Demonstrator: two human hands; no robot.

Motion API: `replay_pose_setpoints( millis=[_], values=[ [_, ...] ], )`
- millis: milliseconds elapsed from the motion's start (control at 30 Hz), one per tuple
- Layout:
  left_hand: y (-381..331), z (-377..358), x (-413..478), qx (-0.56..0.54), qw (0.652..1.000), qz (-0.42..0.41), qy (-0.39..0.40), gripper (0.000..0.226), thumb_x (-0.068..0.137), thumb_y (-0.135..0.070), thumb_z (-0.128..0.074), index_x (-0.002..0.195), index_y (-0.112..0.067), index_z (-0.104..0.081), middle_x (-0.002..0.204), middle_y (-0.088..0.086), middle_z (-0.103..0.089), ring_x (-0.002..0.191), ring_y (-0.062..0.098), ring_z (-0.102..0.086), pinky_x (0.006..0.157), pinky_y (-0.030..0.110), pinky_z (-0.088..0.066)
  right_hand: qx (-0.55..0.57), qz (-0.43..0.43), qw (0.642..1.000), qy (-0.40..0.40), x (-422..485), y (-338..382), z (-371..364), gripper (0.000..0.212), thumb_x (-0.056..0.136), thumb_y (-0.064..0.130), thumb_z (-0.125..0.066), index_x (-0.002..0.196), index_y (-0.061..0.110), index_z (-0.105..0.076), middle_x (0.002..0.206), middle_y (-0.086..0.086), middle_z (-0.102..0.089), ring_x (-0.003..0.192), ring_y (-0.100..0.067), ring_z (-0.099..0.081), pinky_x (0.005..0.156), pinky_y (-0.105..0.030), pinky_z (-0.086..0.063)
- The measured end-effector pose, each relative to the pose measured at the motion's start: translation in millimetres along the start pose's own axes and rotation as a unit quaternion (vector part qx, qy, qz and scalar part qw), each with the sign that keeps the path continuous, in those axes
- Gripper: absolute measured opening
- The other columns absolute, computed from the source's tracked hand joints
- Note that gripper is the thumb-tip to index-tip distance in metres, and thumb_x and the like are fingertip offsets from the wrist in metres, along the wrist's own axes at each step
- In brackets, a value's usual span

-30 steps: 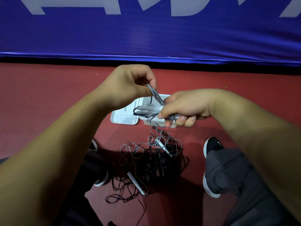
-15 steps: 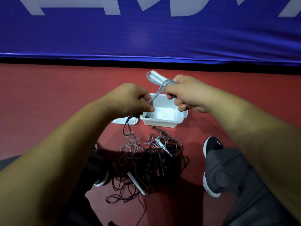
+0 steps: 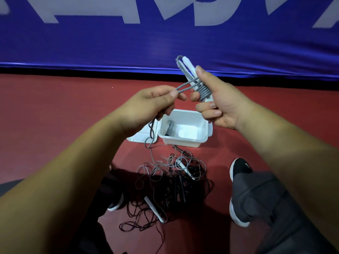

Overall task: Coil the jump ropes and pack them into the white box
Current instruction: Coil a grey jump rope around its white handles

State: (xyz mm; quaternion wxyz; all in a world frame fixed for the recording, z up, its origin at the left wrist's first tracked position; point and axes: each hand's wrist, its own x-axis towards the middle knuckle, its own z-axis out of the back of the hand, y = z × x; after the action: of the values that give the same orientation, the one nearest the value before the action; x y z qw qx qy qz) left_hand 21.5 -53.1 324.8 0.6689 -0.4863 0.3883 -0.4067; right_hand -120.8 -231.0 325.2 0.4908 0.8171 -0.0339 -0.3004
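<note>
Grey rope (image 3: pixel 202 91) was wound round white handles (image 3: pixel 189 66), gripped in the right hand (image 3: pixel 225 109) above the box (image 3: pixel 183 143); the left hand (image 3: pixel 152 105) pinched its loose run. Each wrap wanted steady tension, laid snug beside the last. Other ropes (image 3: pixel 174 182) lay tangled on the red floor (image 3: pixel 55 116), below a blue banner (image 3: pixel 165 44).

Right hand (image 3: pixel 222 105) rolled over, palm now facing camera. Jump rope handles (image 3: pixel 189 70) swung upright above its thumb, grey cord (image 3: pixel 183 88) wraps now showing round them. Left hand (image 3: pixel 154 103) risen, pinching cord just beside right fingertips.
</note>
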Motion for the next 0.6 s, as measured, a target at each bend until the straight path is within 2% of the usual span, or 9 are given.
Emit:
replay_pose_setpoints(
  millis=[133,200,233,300,367,433,467,533,600],
  values=[
    [-0.4,3.4,-7.1,0.191,0.981,-0.011,0.039,0.022,0.111,-0.029,-0.052,0.114,-0.032,-0.074,0.077,-0.011,-0.066,0.073,0.009,-0.051,0.068,0.029,-0.038,0.001,-0.016,1.000,-0.010,-5.5,-1.8,-4.7,0.026,0.099,0.046,-0.066,0.106,0.022,-0.059,0.078,0.002,-0.053,0.044,-0.004,-0.019,0.030,-0.017,-0.014],
    [0.5,2.1,-8.4,0.278,0.959,0.003,0.055,0.026,0.110,-0.025,-0.053,0.099,-0.042,-0.069,0.080,-0.025,-0.068,0.074,-0.003,-0.056,0.070,0.022,-0.041,0.004,-0.024,1.000,-0.014,-8.0,-4.1,-7.5,0.023,0.099,0.039,-0.063,0.109,0.018,-0.060,0.080,-0.001,-0.056,0.044,-0.005,-0.020,0.029,-0.016,-0.014],
    [0.8,0.6,-8.3,0.304,0.951,0.011,0.052,0.031,0.110,-0.024,-0.053,0.092,-0.045,-0.066,0.079,-0.030,-0.067,0.076,-0.004,-0.058,0.071,0.020,-0.042,0.003,-0.029,0.999,-0.013,-9.0,-5.4,-8.3,0.024,0.099,0.037,-0.062,0.111,0.017,-0.060,0.081,-0.002,-0.058,0.045,-0.005,-0.020,0.029,-0.016,-0.014],
    [1.8,-2.0,-6.6,0.316,0.947,0.025,0.044,0.031,0.110,-0.023,-0.053,0.089,-0.044,-0.065,0.075,-0.036,-0.065,0.073,-0.002,-0.058,0.067,0.018,-0.044,-0.001,-0.039,0.999,-0.002,-11.8,-6.6,-9.1,0.023,0.099,0.035,-0.060,0.112,0.017,-0.059,0.084,-0.003,-0.060,0.045,-0.005,-0.020,0.030,-0.016,-0.013],
    [3.5,-2.4,-4.4,0.296,0.953,0.041,0.044,0.026,0.110,-0.021,-0.053,0.096,-0.036,-0.068,0.072,-0.035,-0.066,0.064,-0.004,-0.055,0.059,0.013,-0.040,-0.009,-0.041,0.999,0.014,-14.5,-6.0,-8.7,0.019,0.101,0.034,-0.058,0.109,0.017,-0.056,0.084,-0.003,-0.060,0.045,-0.004,-0.021,0.030,-0.016,-0.013],
    [6.8,-1.5,-0.8,0.281,0.958,0.050,0.041,0.022,0.110,-0.020,-0.052,0.106,-0.028,-0.072,0.085,-0.024,-0.075,0.067,-0.004,-0.058,0.063,0.017,-0.046,-0.017,-0.041,0.999,0.026,-16.3,-5.3,-8.6,0.016,0.102,0.031,-0.057,0.106,0.016,-0.054,0.083,-0.003,-0.058,0.046,-0.005,-0.024,0.031,-0.016,-0.015],
    [8.8,-0.9,1.1,0.278,0.958,0.054,0.041,0.021,0.110,-0.020,-0.051,0.110,-0.025,-0.072,0.091,-0.015,-0.078,0.070,-0.002,-0.060,0.066,0.020,-0.049,-0.017,-0.040,0.999,0.030,-17.0,-5.3,-9.1,0.014,0.103,0.030,-0.058,0.105,0.016,-0.054,0.083,-0.003,-0.057,0.046,-0.005,-0.026,0.033,-0.016,-0.020],
    [12.6,-1.1,4.1,0.270,0.960,0.058,0.045,0.022,0.110,-0.017,-0.051,0.109,-0.021,-0.072,0.094,-0.005,-0.080,0.071,-0.001,-0.062,0.069,0.019,-0.051,-0.008,-0.035,0.999,0.038,-18.2,-6.0,-11.4,0.012,0.104,0.029,-0.059,0.106,0.017,-0.056,0.081,-0.005,-0.056,0.048,-0.008,-0.034,0.041,-0.021,-0.043],
    [15.6,-1.3,6.8,0.262,0.963,0.054,0.044,0.023,0.110,-0.016,-0.051,0.101,-0.022,-0.072,0.091,-0.004,-0.079,0.068,-0.003,-0.061,0.067,0.013,-0.049,0.012,-0.029,0.999,0.042,-18.8,-6.3,-13.7,0.014,0.105,0.028,-0.059,0.106,0.014,-0.060,0.078,-0.007,-0.057,0.049,-0.012,-0.046,0.066,-0.039,-0.063]
  ],
)
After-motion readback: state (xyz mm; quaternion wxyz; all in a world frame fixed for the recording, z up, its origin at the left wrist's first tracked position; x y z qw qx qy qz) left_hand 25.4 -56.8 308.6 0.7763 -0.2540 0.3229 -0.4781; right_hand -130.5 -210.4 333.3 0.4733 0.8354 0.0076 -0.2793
